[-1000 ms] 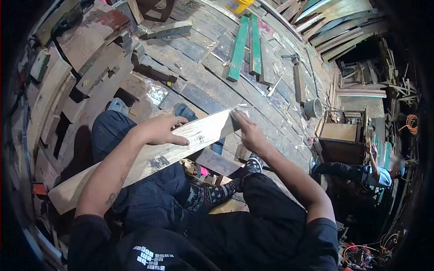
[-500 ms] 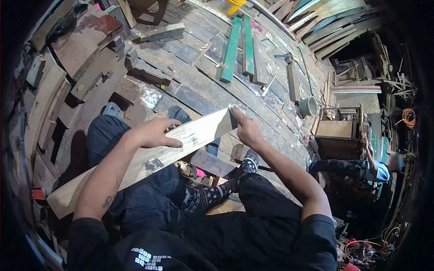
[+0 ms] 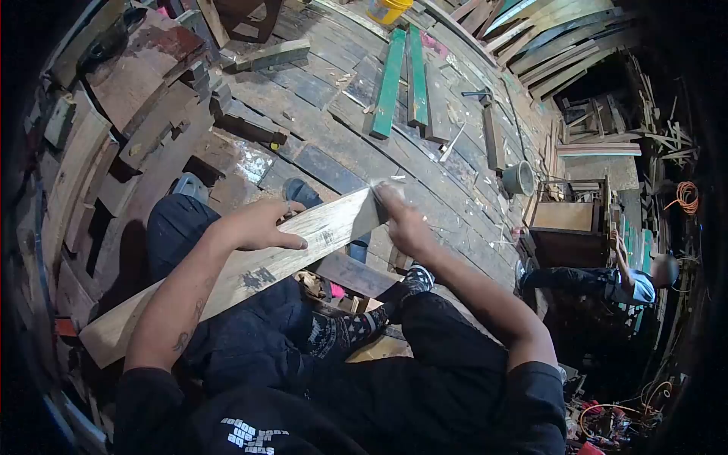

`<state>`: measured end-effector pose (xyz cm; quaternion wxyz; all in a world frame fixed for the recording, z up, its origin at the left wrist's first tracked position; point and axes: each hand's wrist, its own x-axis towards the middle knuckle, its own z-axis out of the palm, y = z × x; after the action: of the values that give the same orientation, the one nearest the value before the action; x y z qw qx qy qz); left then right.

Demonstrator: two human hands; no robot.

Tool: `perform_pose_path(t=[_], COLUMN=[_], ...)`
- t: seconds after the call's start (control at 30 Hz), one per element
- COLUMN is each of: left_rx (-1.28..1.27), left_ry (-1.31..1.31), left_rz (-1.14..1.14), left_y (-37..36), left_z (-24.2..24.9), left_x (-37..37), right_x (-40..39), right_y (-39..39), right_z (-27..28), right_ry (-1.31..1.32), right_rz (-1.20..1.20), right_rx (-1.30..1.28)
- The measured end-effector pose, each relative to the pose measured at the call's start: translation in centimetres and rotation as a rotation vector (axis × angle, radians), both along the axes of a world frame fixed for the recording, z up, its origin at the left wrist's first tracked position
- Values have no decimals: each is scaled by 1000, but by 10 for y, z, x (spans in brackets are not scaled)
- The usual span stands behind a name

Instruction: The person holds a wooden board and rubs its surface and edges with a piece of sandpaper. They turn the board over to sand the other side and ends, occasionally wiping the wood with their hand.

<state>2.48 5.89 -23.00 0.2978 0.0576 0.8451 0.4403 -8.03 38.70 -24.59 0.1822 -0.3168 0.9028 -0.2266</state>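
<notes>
A pale wooden plank (image 3: 250, 265) with dark stains lies slantwise across my thighs, its far end raised toward the middle of the view. My left hand (image 3: 262, 226) grips it, the thumb along the broad face and the fingers over the far edge, a ring on one finger. At the raised end, my right hand (image 3: 406, 220) is closed and smeared by motion. Something pale shows by its fingertips against the plank's end, but what it is I cannot make out. Below the plank, a dark board (image 3: 356, 274) lies near my patterned socks (image 3: 341, 334).
Green-painted boards (image 3: 390, 83), a hammer (image 3: 476, 93) and a grey bucket (image 3: 519, 180) are on the plank floor ahead. Stacked timber (image 3: 98, 167) crowds my left side. At right, another person (image 3: 633, 280) sits by a wooden frame (image 3: 565, 216). A yellow bucket (image 3: 388, 10) stands far off.
My right hand has shifted left and slightly down at the plank's raised end, and is more blurred. The left hand and the plank stay almost where they were.
</notes>
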Motion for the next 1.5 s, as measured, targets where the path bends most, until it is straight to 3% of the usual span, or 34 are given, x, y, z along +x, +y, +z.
perform_pose_path(t=[0.1,0.17,0.23,0.3,0.37,0.47,0.5,0.67,0.7,0.77,0.83,0.9,0.97,1.1,1.2,1.23,1.3,1.33,1.4,1.43,1.5], left_rx=[4,-23,-25,5,-9,-18,-18,-14,-27,-1,0,12,12,-26,-10,17,31,29,-12,-10,25], left_ry=[-34,3,2,-38,-59,-27,-30,4,50,19,-5,-17,15,-19,-21,-29,-30,-22,-13,-20,-46], left_rz=[-3,4,-8,-6,0,-1,-7,-9,1,7,4,6,3,-22,3,5,19,10,-15,-14,-2], left_y=[1,0,0,-1,1,0,1,0,1,0,-1,-1,0,2,0,0,0,0,2,3,1], left_z=[-3,-4,-4,-5,3,0,1,-7,-9,-7,-12,-12,-5,3,1,-3,-4,-3,-4,-4,-2], left_x=[1,1,1,0,0,1,1,1,2,2,1,1,1,-1,1,1,1,2,0,0,0], right_x=[46,56,32,7,-11,7,19,34,21,-1,-20,-15,13,51,20,5,-19,-18,-11,3,33], right_y=[-32,-38,-23,-2,-3,-19,-20,-35,-26,-8,-3,-8,-18,-46,-25,-12,-7,-4,1,-8,-28], right_z=[9,16,5,3,17,27,13,20,21,9,19,25,19,27,25,16,28,23,9,12,15], right_ry=[24,83,38,118,-92,-61,59,34,52,86,-190,-145,35,99,70,81,-160,-157,113,81,169], right_rz=[404,657,601,295,-112,-30,135,665,660,356,-183,-181,82,669,528,351,-128,-128,27,95,366], right_rx=[-134,-76,-115,-94,103,51,-31,-73,20,-81,189,108,-40,-119,-33,-36,216,217,35,116,-19])
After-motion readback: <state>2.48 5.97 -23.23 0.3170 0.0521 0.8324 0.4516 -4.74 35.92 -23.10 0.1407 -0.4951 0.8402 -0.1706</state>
